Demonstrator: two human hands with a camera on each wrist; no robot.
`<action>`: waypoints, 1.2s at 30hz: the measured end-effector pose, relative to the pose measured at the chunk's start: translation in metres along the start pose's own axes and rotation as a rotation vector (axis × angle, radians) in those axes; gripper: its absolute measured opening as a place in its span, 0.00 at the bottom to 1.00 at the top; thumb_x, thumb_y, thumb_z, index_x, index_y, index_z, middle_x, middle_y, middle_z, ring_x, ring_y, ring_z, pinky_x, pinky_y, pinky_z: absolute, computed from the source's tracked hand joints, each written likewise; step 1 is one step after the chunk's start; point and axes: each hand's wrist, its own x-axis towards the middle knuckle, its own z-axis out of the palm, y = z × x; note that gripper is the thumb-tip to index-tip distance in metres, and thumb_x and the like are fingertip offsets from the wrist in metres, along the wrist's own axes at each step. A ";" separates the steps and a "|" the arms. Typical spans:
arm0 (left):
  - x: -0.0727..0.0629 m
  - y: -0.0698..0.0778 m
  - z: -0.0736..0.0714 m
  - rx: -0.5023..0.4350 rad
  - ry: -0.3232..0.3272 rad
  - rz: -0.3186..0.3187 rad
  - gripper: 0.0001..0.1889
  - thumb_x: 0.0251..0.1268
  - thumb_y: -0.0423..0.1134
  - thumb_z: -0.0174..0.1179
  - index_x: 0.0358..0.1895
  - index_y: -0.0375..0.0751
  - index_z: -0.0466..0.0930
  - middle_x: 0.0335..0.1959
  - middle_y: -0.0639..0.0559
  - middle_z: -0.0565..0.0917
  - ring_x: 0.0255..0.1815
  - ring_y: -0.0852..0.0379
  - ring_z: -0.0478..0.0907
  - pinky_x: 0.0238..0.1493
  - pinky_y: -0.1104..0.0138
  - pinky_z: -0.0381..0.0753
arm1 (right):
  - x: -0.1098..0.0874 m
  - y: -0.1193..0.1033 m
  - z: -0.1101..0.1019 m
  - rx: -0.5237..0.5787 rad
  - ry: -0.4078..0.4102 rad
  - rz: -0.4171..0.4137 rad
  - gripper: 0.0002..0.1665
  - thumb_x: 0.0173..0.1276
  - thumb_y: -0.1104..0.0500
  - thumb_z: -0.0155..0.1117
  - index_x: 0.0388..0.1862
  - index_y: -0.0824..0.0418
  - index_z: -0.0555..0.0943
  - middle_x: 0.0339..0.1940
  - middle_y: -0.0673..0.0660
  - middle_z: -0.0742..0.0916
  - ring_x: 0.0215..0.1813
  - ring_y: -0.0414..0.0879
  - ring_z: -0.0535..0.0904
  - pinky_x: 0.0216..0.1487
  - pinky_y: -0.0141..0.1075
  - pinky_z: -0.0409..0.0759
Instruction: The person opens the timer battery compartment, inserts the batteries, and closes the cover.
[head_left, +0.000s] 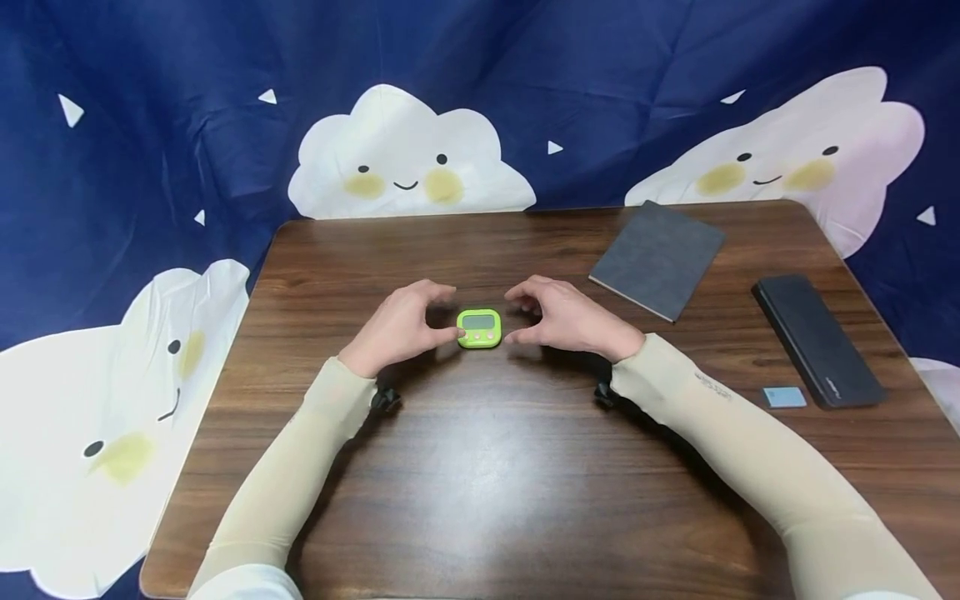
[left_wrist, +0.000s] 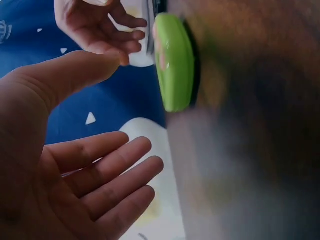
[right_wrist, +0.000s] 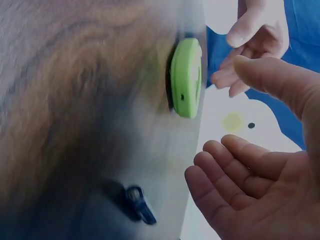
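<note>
A lime-green digital timer with a grey display and pinkish buttons lies face up on the wooden table. My left hand is just left of it, fingers spread from the thumb; in the head view the thumb tip overlaps the timer's left edge. On the other side, my right hand faces it with fingers loosely bent and nothing held. Both wrist views show the green side of the timer between the two hands. A small dark blue object appears low in the right wrist view; the head view does not show it.
To the back right lies a dark grey notebook. A black oblong case rests near the right edge, with a small light-blue card-like piece beside it. Behind the table hangs a blue curtain printed with clouds.
</note>
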 end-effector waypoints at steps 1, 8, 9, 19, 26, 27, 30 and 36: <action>0.000 0.001 0.001 -0.005 -0.014 -0.001 0.37 0.66 0.52 0.80 0.74 0.37 0.82 0.66 0.44 0.89 0.69 0.44 0.87 0.73 0.47 0.84 | 0.002 0.000 0.002 0.007 -0.006 -0.003 0.41 0.66 0.48 0.86 0.73 0.63 0.83 0.63 0.60 0.88 0.63 0.56 0.85 0.69 0.52 0.84; 0.004 -0.002 0.007 -0.016 -0.081 -0.012 0.37 0.64 0.49 0.82 0.73 0.38 0.83 0.63 0.44 0.90 0.66 0.44 0.86 0.72 0.49 0.84 | 0.011 -0.003 0.013 0.032 -0.028 0.006 0.39 0.64 0.51 0.87 0.70 0.64 0.84 0.59 0.58 0.88 0.60 0.53 0.85 0.67 0.49 0.85; 0.004 -0.003 0.008 -0.017 -0.090 -0.014 0.37 0.64 0.49 0.82 0.73 0.37 0.84 0.62 0.45 0.90 0.65 0.45 0.86 0.71 0.49 0.85 | 0.013 -0.003 0.013 0.041 -0.034 0.012 0.39 0.64 0.51 0.87 0.70 0.64 0.84 0.59 0.58 0.88 0.59 0.53 0.85 0.66 0.48 0.85; 0.009 -0.006 0.012 -0.030 -0.126 -0.029 0.34 0.60 0.48 0.84 0.68 0.38 0.87 0.56 0.46 0.91 0.59 0.48 0.88 0.66 0.53 0.87 | 0.020 0.002 0.022 0.087 -0.069 0.062 0.37 0.61 0.54 0.90 0.66 0.63 0.86 0.54 0.57 0.89 0.56 0.50 0.85 0.63 0.45 0.85; 0.012 -0.005 0.012 -0.008 -0.145 -0.045 0.34 0.60 0.48 0.84 0.69 0.37 0.87 0.56 0.45 0.91 0.58 0.47 0.88 0.65 0.52 0.87 | 0.024 -0.001 0.025 0.051 -0.051 0.040 0.35 0.60 0.54 0.91 0.64 0.62 0.86 0.52 0.57 0.89 0.55 0.50 0.84 0.62 0.45 0.84; 0.013 -0.005 0.011 -0.002 -0.149 -0.043 0.34 0.60 0.48 0.84 0.68 0.37 0.87 0.56 0.45 0.91 0.58 0.47 0.88 0.64 0.52 0.87 | 0.024 -0.002 0.026 0.046 -0.051 0.040 0.35 0.60 0.54 0.90 0.64 0.62 0.86 0.52 0.57 0.89 0.55 0.50 0.84 0.62 0.45 0.84; 0.013 -0.003 0.012 0.024 -0.162 -0.029 0.33 0.60 0.48 0.84 0.67 0.37 0.88 0.55 0.45 0.91 0.57 0.47 0.88 0.63 0.52 0.88 | 0.025 -0.004 0.027 0.030 -0.056 0.043 0.35 0.61 0.54 0.90 0.64 0.62 0.86 0.52 0.57 0.88 0.54 0.50 0.84 0.62 0.45 0.83; 0.012 -0.003 0.014 0.060 -0.159 -0.005 0.32 0.59 0.48 0.84 0.65 0.40 0.89 0.54 0.47 0.90 0.57 0.46 0.87 0.62 0.51 0.87 | 0.025 -0.006 0.028 0.012 -0.048 0.047 0.35 0.61 0.54 0.89 0.65 0.62 0.86 0.52 0.56 0.88 0.55 0.50 0.83 0.62 0.45 0.83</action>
